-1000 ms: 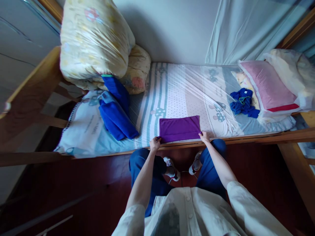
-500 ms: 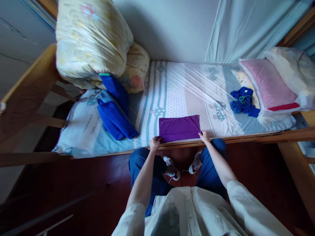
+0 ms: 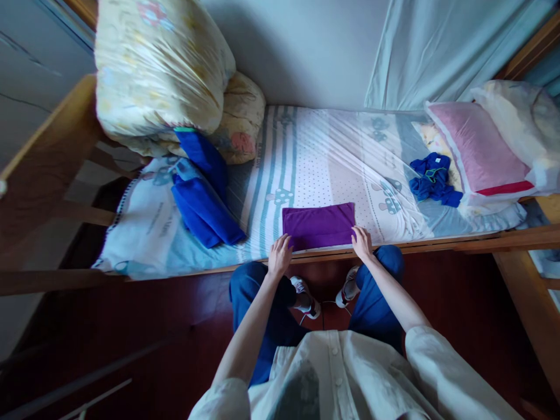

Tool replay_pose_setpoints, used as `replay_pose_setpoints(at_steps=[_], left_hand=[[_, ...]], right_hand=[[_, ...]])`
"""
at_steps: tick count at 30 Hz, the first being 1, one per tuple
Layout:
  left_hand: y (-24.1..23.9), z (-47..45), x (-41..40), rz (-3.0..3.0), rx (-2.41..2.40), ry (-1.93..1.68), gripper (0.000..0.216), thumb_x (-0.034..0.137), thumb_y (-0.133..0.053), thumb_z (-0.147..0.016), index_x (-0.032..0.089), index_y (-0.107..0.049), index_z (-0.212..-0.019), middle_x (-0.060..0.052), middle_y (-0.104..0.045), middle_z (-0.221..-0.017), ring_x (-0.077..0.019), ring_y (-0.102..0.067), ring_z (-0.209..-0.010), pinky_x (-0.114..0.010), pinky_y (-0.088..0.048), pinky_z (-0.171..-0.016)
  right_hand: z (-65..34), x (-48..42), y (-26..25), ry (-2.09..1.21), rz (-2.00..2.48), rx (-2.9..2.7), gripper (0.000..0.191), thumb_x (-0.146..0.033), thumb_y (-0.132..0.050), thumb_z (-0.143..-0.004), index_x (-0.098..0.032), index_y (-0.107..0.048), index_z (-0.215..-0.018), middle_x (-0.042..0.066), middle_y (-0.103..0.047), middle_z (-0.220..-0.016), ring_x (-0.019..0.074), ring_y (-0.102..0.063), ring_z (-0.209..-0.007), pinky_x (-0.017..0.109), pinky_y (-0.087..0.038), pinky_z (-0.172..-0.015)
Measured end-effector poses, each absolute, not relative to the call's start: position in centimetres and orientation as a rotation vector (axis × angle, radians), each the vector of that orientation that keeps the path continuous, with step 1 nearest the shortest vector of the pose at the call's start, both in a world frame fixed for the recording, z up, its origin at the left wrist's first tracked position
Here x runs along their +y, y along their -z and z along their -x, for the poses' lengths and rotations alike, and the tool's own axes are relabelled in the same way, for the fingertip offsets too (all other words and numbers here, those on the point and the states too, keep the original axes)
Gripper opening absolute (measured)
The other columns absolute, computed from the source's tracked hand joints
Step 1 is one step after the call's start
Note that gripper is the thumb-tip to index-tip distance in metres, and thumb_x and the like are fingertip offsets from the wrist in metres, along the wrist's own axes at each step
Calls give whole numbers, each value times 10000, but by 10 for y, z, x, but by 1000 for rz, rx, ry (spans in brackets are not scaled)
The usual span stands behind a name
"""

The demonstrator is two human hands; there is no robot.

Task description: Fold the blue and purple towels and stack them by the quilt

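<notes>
A folded purple cloth (image 3: 319, 226) lies flat as a rectangle on the near edge of the bed, with a fold line running along its near part. My left hand (image 3: 280, 255) rests at the cloth's near left corner, fingers stretched forward over the edge. At the near right corner is my right hand (image 3: 361, 242), its fingers extended and touching the cloth's side. Neither hand pinches the fabric. Both palms face down.
The bed has a patterned sheet (image 3: 332, 146) and a wooden rail (image 3: 437, 243) in front. Blue clothing (image 3: 205, 213) and a bundled yellow quilt (image 3: 161, 64) lie left. Crumpled blue clothing (image 3: 433, 178) and a pink pillow (image 3: 494, 143) lie right.
Both hands have let go of the cloth's near corners. Their fingers have straightened and moved forward a little over its edges. The cloth has stayed in place.
</notes>
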State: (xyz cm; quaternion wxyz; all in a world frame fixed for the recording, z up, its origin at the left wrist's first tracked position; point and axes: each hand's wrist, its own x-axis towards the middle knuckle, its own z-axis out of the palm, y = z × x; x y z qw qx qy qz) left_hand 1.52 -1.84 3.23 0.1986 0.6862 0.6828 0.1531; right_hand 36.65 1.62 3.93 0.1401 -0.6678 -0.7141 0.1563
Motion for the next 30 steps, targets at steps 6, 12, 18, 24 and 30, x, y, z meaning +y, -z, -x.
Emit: replay_pose_setpoints(at_steps=[6,12,18,24,30], left_hand=[[-17,-26,-27,-2058,1771,-213,606,276,-482,-918,75,-450,-1489,-200,-452,-1557,-322,-346,-1498,-483,-287,-1231],[-1,-21,-21,-2153,1743,-105,667,70,-418,-842,34,-420,-1508,-231,-458,-1542,-316,-362,-1493,-485,-262,-1244],[3,-19,-15,-2197,1731,-57,610,19,-393,-883,56,-463,-1487,-236,-524,-1483,-308,-419,-1459,-495,-278,-1238],[0,-17,-18,-2196,1704,-57,641,-19,-411,-868,97,-467,-1496,-223,-564,-1442,-307,-453,-1433,-490,-329,-1214],[-8,-15,-30,-2192,1691,-28,643,-30,-415,-843,108,-500,-1465,-220,-593,-1401,-292,-506,-1386,-449,-368,-1190]], right_hand=[[-358,3,-34,-564,1763,-2448,532,-208,-527,-951,-148,-517,-1480,159,-522,-1518,260,-422,-1450,456,-324,-1192],[-359,10,-26,-501,1860,-2528,597,-42,-465,-893,-89,-494,-1487,186,-490,-1535,239,-419,-1463,423,-330,-1193],[-354,16,-22,-431,1927,-2548,543,-1,-413,-913,-70,-541,-1437,221,-503,-1511,269,-450,-1444,463,-326,-1192],[-355,16,-29,-458,1936,-2555,519,-11,-413,-926,-106,-574,-1411,214,-534,-1485,275,-484,-1417,474,-332,-1187],[-356,6,-46,-540,1959,-2543,515,-8,-442,-915,-129,-606,-1389,206,-581,-1438,277,-525,-1374,439,-345,-1173]])
